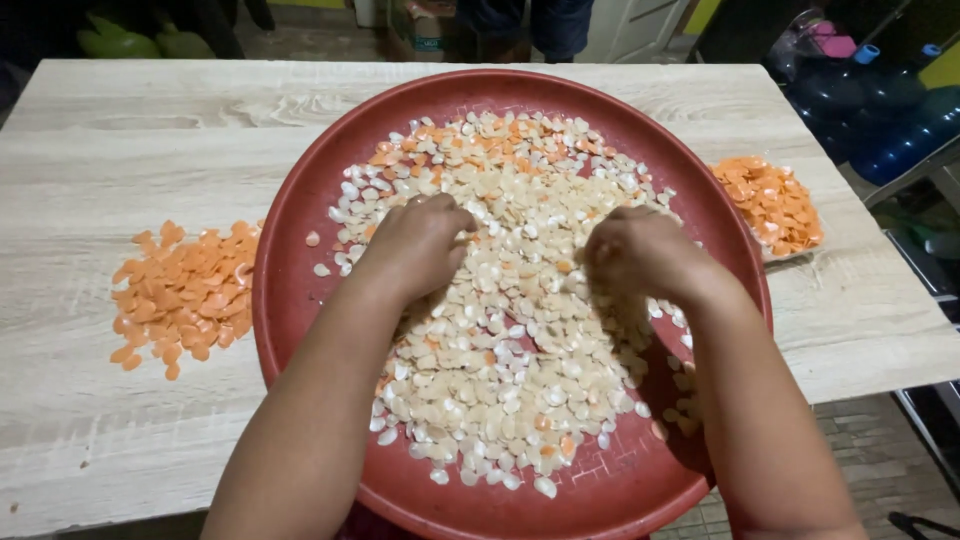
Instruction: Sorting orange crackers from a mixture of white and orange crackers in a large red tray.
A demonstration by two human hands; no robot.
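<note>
In the head view a round red tray sits mid-table, its heap of pale shell pieces stretching lengthwise away from the person. The left hand and right hand rest on the heap, fingers curled down into the pieces; whether either grips any, I cannot tell.

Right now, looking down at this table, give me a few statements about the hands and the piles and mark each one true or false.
1. Both hands, left hand and right hand, rest in the pale pieces. True.
2. The tray is blue and square. False: red and round.
3. Orange piles lie on both sides of the tray: left pile, right pile. True.
4. The left hand holds a knife. False: no tool shows.
</note>
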